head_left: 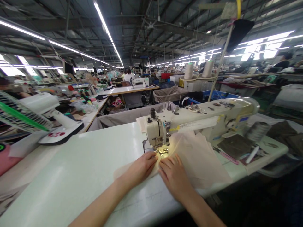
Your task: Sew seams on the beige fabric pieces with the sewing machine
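Around lower centre, the left hand (147, 162) and right hand (174, 172) lie on pale fabric (201, 160) at the sewing machine (184, 117), whether pinching I cannot tell, seemingly aligning it; steady feeding seems called for next.

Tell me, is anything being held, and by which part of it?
The left hand and right hand rest on the pale fabric, on the part by the sewing machine's head; whether they grip it or only press it cannot be told.
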`<state>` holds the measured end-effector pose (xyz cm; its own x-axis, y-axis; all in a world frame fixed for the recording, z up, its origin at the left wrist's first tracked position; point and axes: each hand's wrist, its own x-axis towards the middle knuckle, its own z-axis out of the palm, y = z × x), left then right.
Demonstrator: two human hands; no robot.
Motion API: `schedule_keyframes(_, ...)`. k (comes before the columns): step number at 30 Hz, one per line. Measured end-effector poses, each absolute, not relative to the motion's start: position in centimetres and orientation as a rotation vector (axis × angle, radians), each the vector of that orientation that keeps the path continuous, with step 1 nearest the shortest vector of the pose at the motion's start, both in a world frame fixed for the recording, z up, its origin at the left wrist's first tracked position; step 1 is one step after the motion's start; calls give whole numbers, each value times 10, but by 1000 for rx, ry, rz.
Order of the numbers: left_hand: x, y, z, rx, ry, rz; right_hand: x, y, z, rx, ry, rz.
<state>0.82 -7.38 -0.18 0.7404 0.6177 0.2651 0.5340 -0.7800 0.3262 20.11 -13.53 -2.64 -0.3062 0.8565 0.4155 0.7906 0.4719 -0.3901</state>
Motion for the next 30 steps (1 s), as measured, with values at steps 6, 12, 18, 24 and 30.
schedule_keyframes(6, 16, -91, 8, 2746, 956, 442, 205, -139, -27, -1320, -2162, 139)
schedule_keyframes(12, 19, -121, 11, 2814, 860, 473, 211, -149, -36, -1294, -2152, 110)
schedule_keyframes(18, 13, -100, 8, 2810, 857, 512, 206, -133, -28, -1307, -2169, 138)
schedule_keyframes(24, 8, -75, 10, 2780, 898, 506, 201, -112, -26, -1340, -2179, 71)
schedule_keyframes(30, 4, -53, 11, 2781, 902, 479, 201, -113, -24, -1364, -2176, 92)
